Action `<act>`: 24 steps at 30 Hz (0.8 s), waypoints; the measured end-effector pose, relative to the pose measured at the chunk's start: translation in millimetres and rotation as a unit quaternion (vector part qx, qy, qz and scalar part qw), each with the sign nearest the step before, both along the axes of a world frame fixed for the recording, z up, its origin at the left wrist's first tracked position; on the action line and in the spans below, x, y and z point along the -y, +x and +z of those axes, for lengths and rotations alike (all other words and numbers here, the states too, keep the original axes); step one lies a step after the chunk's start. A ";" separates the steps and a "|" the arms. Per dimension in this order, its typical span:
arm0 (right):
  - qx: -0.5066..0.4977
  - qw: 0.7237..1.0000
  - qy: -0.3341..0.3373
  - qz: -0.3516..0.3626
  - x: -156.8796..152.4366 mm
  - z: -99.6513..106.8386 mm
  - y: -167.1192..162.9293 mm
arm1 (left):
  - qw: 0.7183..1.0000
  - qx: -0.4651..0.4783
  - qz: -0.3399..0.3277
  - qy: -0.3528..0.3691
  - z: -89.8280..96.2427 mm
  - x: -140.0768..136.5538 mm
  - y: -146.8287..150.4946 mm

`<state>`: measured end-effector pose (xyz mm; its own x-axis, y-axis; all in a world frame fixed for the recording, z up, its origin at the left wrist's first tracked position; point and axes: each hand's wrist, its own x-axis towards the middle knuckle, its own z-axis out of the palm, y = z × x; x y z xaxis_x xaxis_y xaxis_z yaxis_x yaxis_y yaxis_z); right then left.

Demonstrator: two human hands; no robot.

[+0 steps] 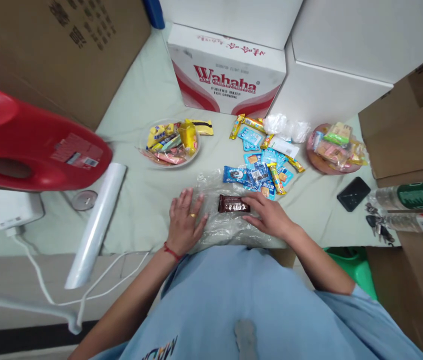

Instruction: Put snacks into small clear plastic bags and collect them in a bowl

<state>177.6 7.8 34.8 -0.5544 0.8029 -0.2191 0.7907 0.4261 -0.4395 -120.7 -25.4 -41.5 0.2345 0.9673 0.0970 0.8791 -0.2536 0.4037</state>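
A dark brown wrapped snack bar lies on a crinkled clear plastic bag near the table's front edge. My right hand has its fingertips at the bar's right end, thumb apart from the forefinger; a firm grip on it does not show. To the left, my left hand rests flat with fingers stretched, at the bag's left edge. Just beyond the bar is a loose pile of blue snack packets with a yellow snack stick among them.
A clear bowl of snacks stands left, a pink bowl right. Behind is a Wahaha carton. A phone, keys and bottles lie right. A red jug and plastic roll are left.
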 end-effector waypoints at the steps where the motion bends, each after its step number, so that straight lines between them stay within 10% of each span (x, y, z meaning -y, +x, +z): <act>1: -0.023 1.000 -0.003 0.010 9.8 -0.6 12.7 | 0.999 0.009 -0.041 0.003 2.0 2.7 -7.4; 5: -0.081 0.995 -0.007 0.059 52.3 -19.2 48.2 | 0.967 0.073 -0.245 -0.016 3.5 13.0 -36.5; 9: -0.148 0.987 0.042 0.039 72.5 -44.0 53.1 | 0.957 0.090 -0.272 -0.046 -3.8 9.3 -50.8; 16: -0.221 0.973 -0.008 -0.069 4.9 -26.0 43.5 | 0.986 0.120 -0.034 -0.111 7.4 -44.7 -28.3; 24: 0.146 0.980 -0.023 -0.133 -65.6 2.6 38.0 | 0.992 0.011 0.122 0.014 6.7 -73.3 -9.2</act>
<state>215.5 73.4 37.3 -0.2346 0.8957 -0.3777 0.9662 0.1724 -0.1914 -129.9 47.9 -34.8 -0.0097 0.9918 0.1272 0.9063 -0.0450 0.4202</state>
